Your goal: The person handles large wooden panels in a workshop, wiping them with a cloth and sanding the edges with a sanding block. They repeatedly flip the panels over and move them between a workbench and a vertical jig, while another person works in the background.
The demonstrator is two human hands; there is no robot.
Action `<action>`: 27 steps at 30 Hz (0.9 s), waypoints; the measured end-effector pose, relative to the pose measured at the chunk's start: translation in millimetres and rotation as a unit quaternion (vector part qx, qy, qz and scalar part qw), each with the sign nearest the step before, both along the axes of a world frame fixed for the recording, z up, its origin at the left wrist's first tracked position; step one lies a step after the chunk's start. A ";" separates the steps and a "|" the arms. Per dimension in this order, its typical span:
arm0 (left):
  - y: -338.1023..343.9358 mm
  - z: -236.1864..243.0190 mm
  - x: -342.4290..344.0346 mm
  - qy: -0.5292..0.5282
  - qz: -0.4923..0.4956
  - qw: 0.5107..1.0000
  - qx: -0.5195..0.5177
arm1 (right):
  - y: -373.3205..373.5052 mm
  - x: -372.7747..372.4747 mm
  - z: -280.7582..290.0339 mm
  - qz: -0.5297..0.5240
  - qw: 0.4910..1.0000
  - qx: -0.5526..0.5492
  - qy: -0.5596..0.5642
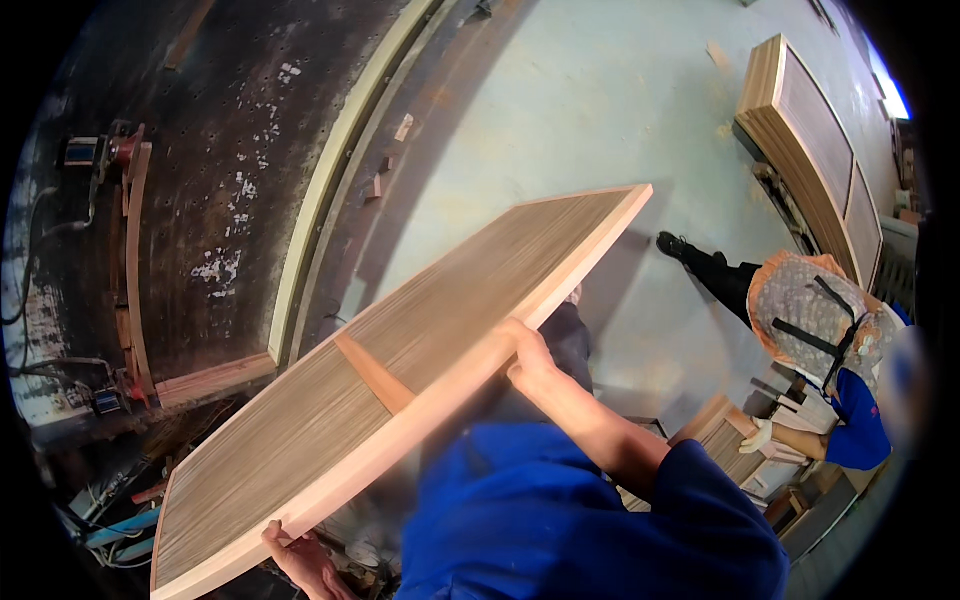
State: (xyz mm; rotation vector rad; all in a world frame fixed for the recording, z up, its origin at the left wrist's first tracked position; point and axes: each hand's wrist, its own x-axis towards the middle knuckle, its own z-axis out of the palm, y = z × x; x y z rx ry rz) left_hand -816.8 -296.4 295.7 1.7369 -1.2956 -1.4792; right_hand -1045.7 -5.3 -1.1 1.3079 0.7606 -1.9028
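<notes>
A long framed wooden panel (270,470) with brown streaked faces, pale edge strips and a short crossbar (375,375) is held at a slant in front of my body. My left hand (300,560) grips its near edge low at the lower left, thumb over the pale strip. My right hand (530,360) is closed on the same edge farther along, near the middle of the view, with its fingers partly hidden by the frame.
A dark worn press table (200,120) with a pale rail (315,240) and clamps (125,150) lies left. Stacked panels (805,150) stand at upper right on the pale floor (590,100). At right a co-worker (850,400) in apron and gloves handles another wooden piece (725,440).
</notes>
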 end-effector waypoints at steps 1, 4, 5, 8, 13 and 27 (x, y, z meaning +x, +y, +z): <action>7.7 1.5 -6.7 0.006 0.005 1.000 -0.015 | 6.5 -2.3 1.3 -0.009 1.000 -0.015 0.000; 40.5 13.7 -22.9 -0.005 -0.038 0.998 -0.045 | 35.6 0.7 -6.7 -0.034 0.997 -0.062 0.012; 43.7 20.9 -27.0 -0.011 -0.073 0.996 -0.041 | 48.0 0.2 -6.3 -0.043 0.996 -0.079 0.019; 88.3 31.5 -48.2 -0.024 -0.091 0.991 -0.099 | 85.4 -6.0 4.4 -0.055 0.987 -0.151 0.010; 153.9 45.9 -92.2 -0.024 -0.156 0.969 -0.188 | 139.0 25.7 -44.7 -0.063 0.972 -0.216 0.067; 166.6 69.5 -241.6 0.057 -0.452 0.837 -0.302 | 107.1 84.5 -30.9 -0.032 0.952 -0.303 0.020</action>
